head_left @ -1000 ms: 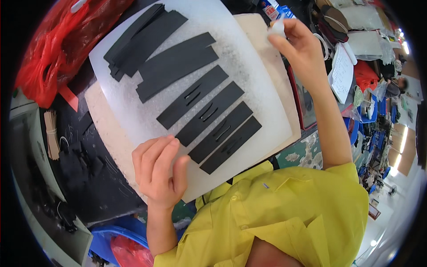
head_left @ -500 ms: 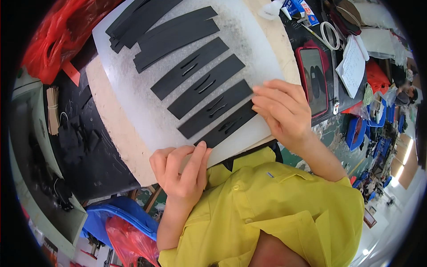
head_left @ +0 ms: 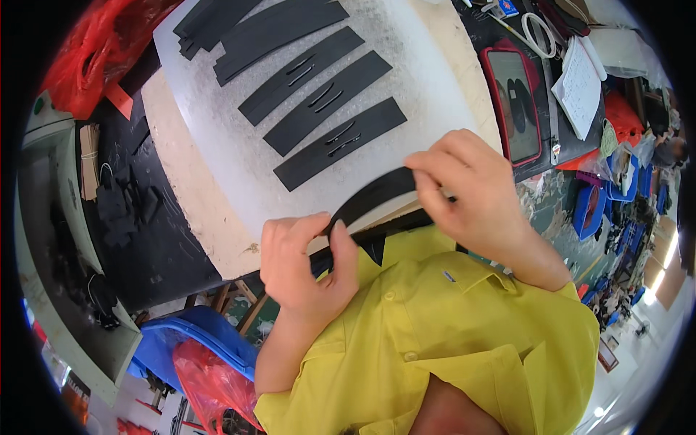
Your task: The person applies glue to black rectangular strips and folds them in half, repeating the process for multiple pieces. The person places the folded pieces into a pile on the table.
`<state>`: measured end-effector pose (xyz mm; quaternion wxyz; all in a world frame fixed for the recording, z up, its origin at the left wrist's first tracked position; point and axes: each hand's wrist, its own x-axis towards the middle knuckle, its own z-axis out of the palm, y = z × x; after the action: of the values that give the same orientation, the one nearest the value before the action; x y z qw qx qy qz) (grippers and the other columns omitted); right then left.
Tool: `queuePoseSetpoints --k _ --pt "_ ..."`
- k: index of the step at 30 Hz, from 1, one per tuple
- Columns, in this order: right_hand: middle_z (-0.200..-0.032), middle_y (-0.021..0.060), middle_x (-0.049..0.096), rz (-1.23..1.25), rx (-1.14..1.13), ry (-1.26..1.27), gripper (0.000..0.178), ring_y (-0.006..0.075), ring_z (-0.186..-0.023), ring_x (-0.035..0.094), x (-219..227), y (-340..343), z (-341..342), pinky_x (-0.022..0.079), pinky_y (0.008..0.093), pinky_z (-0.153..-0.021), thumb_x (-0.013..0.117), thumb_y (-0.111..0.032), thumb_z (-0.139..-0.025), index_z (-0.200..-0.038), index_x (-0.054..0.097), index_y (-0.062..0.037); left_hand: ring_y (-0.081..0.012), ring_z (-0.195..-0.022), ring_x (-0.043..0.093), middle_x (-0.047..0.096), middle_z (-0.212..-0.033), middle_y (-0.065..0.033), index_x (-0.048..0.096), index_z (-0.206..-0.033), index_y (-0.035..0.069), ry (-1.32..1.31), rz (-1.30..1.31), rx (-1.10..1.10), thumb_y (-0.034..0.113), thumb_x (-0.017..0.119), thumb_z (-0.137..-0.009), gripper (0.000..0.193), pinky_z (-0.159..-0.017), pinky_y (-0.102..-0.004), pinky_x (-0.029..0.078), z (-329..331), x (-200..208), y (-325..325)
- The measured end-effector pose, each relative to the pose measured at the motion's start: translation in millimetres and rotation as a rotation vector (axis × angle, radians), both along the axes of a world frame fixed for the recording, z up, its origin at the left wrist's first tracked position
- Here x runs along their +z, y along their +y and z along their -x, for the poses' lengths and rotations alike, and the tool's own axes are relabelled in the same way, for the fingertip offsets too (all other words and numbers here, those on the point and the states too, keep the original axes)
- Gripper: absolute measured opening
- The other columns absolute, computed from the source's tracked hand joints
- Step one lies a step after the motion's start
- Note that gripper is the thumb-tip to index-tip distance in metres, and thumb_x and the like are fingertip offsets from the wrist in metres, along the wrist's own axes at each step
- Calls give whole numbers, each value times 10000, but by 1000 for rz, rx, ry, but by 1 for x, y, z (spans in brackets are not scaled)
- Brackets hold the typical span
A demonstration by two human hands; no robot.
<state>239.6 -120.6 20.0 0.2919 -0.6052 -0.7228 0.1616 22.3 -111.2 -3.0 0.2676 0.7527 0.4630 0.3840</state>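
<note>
A black flat strip (head_left: 377,194) is bent in an arch between my two hands, lifted off the near edge of the white sheet. My left hand (head_left: 304,261) pinches its left end between thumb and fingers. At the other end, my right hand (head_left: 467,188) grips the strip with thumb and fingertips. Beyond it, a black strip with two thin glossy marks (head_left: 341,143) lies on the sheet, and two similar marked strips (head_left: 328,101) lie farther off. Overlapping plain black strips (head_left: 283,36) are at the far end.
The white sheet (head_left: 406,65) rests on a pale board (head_left: 185,196) on a black table (head_left: 174,268). A red-framed tray (head_left: 513,109) and a notepad (head_left: 578,87) are at right. Black scraps (head_left: 123,210) lie at left, above a blue bin (head_left: 192,326). A red bag (head_left: 101,51) is far left.
Both hands have raised the nearest strip from the white sheet, bending it upward and bringing it toward me. In the view, the sheet and its other strips sit slightly higher.
</note>
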Motion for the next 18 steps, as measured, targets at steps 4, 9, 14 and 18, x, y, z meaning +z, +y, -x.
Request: queuePoseSetpoints --k 4,9,14,18 --pt "-861 88 629 -135 52 11 275 247 -715 600 -11 -5 17 502 328 -618 740 67 -768 -1032 711 -1 -269 -750 625 676 -890 -106 707 -970 1 6 -110 -44 -41 820 -727 271 -615 -342 487 -11 -9 6" --pt "-1079 99 624 -89 142 30 512 259 -886 586 -25 -24 2 521 320 -703 699 90 -722 -1220 688 -28 -284 -878 650 692 -1059 -141 767 -1067 24 102 -150 -155 7 812 -737 334 -731 -350 526 1 -12 10" --pt "-1149 62 617 -28 181 -26 583 254 -978 551 -28 -29 5 500 336 -806 665 80 -693 -1262 681 -47 -293 -917 657 697 -1090 -136 766 -1062 13 116 -136 -199 -20 786 -717 347 -769 -361 532 2 -13 11" --pt "-1159 50 618 -61 193 -69 578 244 -978 539 -30 -28 5 484 333 -823 655 39 -696 -1268 673 -41 -278 -895 651 699 -1090 -119 759 -1041 -11 124 -182 -214 -45 761 -668 375 -747 -349 538 1 -15 13"
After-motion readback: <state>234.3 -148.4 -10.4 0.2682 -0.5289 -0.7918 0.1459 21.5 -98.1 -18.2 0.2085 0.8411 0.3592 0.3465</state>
